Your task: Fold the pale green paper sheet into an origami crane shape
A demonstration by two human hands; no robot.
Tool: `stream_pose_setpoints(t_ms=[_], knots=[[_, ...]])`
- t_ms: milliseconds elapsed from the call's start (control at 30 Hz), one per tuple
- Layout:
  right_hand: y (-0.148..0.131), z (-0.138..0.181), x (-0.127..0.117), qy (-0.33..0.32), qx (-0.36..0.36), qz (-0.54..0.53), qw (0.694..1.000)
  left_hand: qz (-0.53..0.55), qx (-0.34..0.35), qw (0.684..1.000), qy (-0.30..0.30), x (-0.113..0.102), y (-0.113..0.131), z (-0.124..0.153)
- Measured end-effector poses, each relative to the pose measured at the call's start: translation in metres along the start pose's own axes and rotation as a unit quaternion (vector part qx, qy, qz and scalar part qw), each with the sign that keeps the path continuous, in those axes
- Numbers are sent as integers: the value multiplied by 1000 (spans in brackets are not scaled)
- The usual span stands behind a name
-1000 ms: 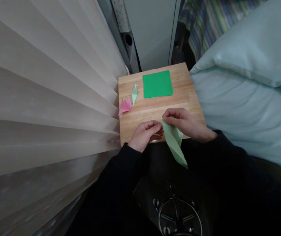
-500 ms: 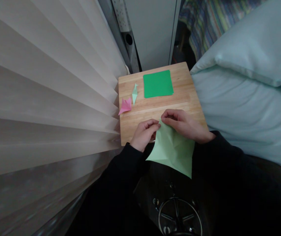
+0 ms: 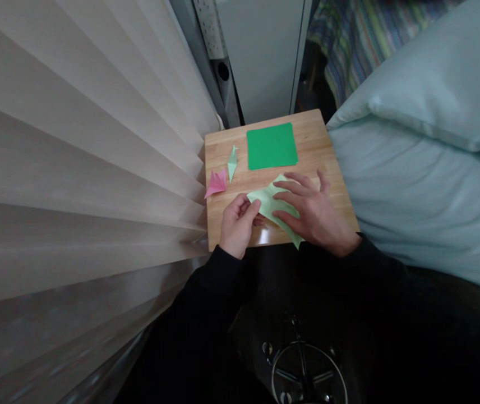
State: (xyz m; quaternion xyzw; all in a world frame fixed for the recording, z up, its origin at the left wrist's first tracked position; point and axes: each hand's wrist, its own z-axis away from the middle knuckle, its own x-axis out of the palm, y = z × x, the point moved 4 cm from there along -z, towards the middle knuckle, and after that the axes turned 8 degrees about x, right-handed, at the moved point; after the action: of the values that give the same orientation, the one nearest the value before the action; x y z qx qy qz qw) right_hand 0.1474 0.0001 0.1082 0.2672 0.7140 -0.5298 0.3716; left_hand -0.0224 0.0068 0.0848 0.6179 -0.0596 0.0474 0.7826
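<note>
A light green sheet of paper point(image 3: 265, 201) lies on the wooden board point(image 3: 328, 163) near its front edge. My right hand point(image 3: 313, 210) rests flat on it with the fingers spread, pressing it down. My left hand point(image 3: 238, 224) pinches the sheet's left corner between thumb and fingers. Most of the sheet's right part is hidden under my right hand.
A dark green paper square point(image 3: 272, 146) lies at the back of the board. A small pale green folded piece point(image 3: 232, 163) and a pink folded piece point(image 3: 216, 183) sit at the left. Pleated blinds point(image 3: 75, 168) stand left, pale blue pillows point(image 3: 425, 129) right, a chair base point(image 3: 307, 376) below.
The light green paper hung folded off the board's front edge, then opened out. It now lies on the board, with my right hand spread flat on top.
</note>
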Motion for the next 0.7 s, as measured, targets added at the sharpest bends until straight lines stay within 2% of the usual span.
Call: stream_pose_setpoints(t_ms=[167, 267, 400, 500, 700], knots=[[0, -1, 3, 6, 25, -2, 1000, 13, 9, 999, -35, 3, -2, 0], [-1, -2, 3, -4, 26, -3, 1000, 15, 12, 999, -34, 4, -2, -1], [0, -3, 2, -18, 12, 9, 1000, -59, 67, 996, -1, -3, 2, -3], [1, -3, 1, -33, 0, 4, 999, -130, 103, 986, -19, -7, 5, -6], [-1, -2, 2, -50, 9, -20, 999, -153, 87, 984, -32, -10, 1, -9]])
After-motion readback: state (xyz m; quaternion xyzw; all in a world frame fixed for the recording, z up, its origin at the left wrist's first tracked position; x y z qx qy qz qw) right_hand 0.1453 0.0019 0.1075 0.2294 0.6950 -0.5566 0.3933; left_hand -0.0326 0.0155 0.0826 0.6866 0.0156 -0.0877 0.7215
